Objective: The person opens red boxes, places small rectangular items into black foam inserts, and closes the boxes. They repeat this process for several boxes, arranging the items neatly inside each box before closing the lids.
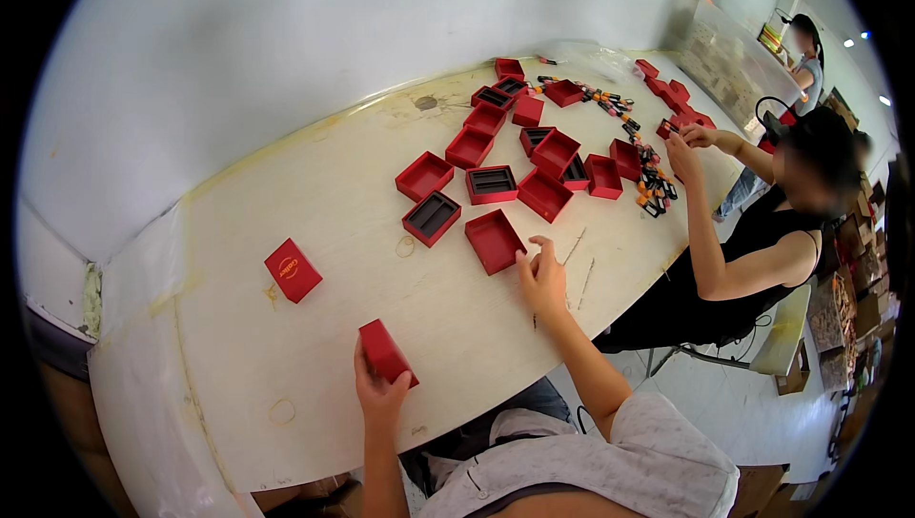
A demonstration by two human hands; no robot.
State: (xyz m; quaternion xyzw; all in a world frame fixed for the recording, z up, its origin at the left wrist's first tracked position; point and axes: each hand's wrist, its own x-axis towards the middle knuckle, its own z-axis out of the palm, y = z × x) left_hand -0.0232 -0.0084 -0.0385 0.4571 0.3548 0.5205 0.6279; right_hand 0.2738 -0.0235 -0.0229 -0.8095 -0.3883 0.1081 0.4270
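My left hand (381, 391) grips a small red box (386, 351) near the table's front edge. My right hand (543, 276) has its thumb and forefinger apart at the right side of an empty red box part (495, 241); whether it touches is unclear. Behind that lie a red tray with a black insert (431, 218), a second such tray (492, 185) and several open red box parts (545, 194). Off to the left, a red box with gold print (293, 270) lies by itself on the white table (343, 268).
A co-worker (758, 232) sits at the right, both hands on a small red box (668, 128). Several small black, orange and pink tubes (652, 189) lie beside them. More red boxes (675, 96) and a translucent bin (736, 53) are at the far end. A wall (286, 53) borders the table.
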